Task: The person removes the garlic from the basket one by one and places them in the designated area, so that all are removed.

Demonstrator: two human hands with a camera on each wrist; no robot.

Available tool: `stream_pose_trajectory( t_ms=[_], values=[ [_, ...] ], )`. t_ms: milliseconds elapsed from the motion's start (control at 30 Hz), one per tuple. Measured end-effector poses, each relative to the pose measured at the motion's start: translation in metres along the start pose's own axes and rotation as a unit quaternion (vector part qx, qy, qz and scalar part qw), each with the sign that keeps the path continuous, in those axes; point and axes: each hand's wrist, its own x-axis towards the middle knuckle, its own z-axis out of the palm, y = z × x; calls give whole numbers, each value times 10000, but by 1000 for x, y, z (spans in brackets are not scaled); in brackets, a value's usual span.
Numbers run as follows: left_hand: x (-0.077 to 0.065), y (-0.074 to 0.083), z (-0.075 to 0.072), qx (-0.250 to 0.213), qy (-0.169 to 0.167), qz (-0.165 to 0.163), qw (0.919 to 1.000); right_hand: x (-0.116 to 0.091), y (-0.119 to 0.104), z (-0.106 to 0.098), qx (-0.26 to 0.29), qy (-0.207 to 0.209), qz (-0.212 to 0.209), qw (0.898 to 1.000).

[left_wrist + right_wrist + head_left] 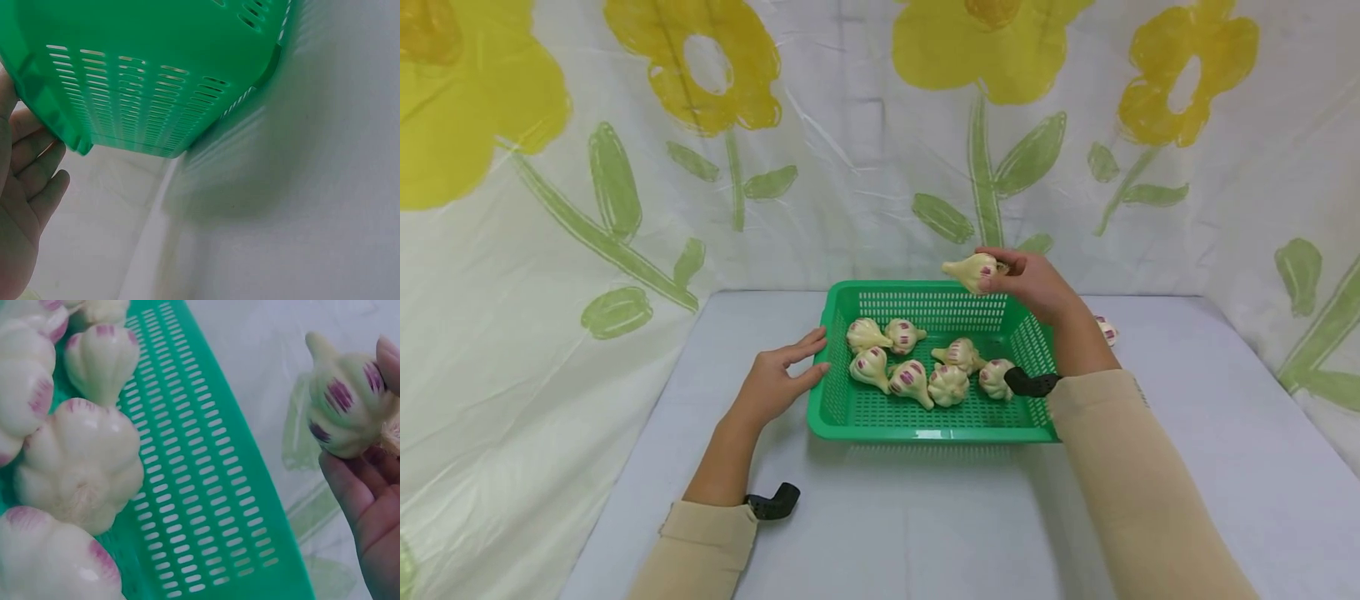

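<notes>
Above the back right part of a green basket [925, 434], my right hand [1033, 283] grips a garlic bulb [973, 272], its pale stem pointing left. In the right wrist view the same garlic bulb [344, 403] shows purple streaks, with thumb and fingers around it. My left hand [778, 379] is at the basket's left side, its fingertips touching the rim, fingers fairly straight. The left wrist view shows these fingers [37, 162] beside the slotted wall. Several garlic bulbs [910, 382] lie in the basket.
Another garlic bulb [1107, 330] lies on the white table [880, 525] right of the basket, partly hidden by my right arm. A curtain [850, 167] with painted yellow flowers hangs behind the table. A black wrist camera [775, 502] sits on my left wrist.
</notes>
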Motion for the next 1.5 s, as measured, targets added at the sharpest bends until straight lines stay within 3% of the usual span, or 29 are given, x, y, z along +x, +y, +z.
stream_pose_trajectory(
  t_ms=[100,333,700,1100,1367,1500],
  values=[
    [1,-1,1,-1,-5,17,10000,-3,-4,-4,-11,17,-67,10000],
    [1,-1,2,37,-20,-4,10000,-10,-10,-19,-699,396,-44,9968],
    [0,1,1,99,3,-20,9999,-28,-12,-70,-1329,1073,-27,9853],
    [0,-2,3,78,84,2,9999,-60,20,-121,-784,2016,415,9754],
    [-1,-1,2,-41,60,-70,9999,-76,49,-137,-568,2863,962,9516],
    [0,0,2,-22,51,-96,9999,-80,63,-142,177,3314,1179,9359]
  ],
)
